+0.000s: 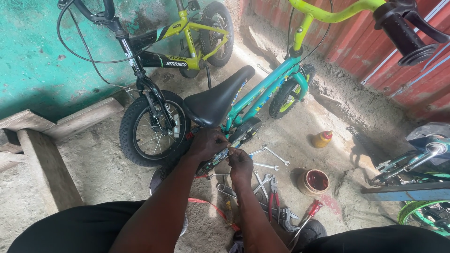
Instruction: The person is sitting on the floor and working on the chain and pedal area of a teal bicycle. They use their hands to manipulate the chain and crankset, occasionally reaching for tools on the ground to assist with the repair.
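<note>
We find a rough, sandy concrete floor (328,112), cracked toward the red wall. Directly on it lie several spanners (269,157), red-handled pliers (273,199), a red-handled screwdriver (309,213), a yellow bottle (321,139), a round tub (314,182) and a red strap (211,206).

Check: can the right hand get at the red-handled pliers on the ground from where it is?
Probably yes. The right hand is at the chain guard, and the red-handled pliers lie just below it among the spanners, uncovered, with nothing between them.
</note>
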